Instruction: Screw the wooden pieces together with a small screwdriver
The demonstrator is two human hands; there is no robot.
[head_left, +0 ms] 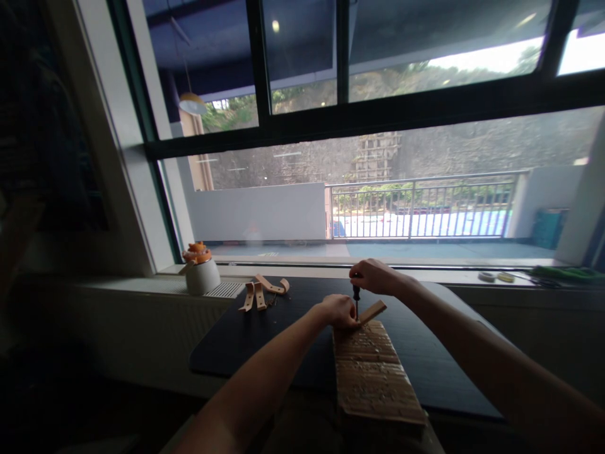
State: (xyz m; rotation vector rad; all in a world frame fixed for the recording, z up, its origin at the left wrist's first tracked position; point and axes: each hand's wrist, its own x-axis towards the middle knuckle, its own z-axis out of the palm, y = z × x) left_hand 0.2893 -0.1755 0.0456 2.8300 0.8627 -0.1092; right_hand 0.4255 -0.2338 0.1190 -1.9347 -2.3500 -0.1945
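Note:
A screwdriver (357, 294) stands upright, its dark handle gripped from above by my right hand (375, 276). The tip reaches down to the far end of a ridged brown board (373, 372), which looks like corrugated cardboard and has small bits scattered over it. My left hand (339, 310) is closed low beside the shaft, its fingertips at the screwdriver's tip; what they pinch is hidden. A flat wooden strip (373, 311) slants up to the right from that spot. Several bent wooden pieces with holes (259, 296) lie at the table's left, small dark bits beside them.
Beneath the board is a dark table (293, 340) set against the window sill. A white pot with an orange top (202, 276) stands at the left on the sill. Tape rolls (505, 277) and a green item (567, 275) lie at the right. The window frame (302, 133) rises ahead.

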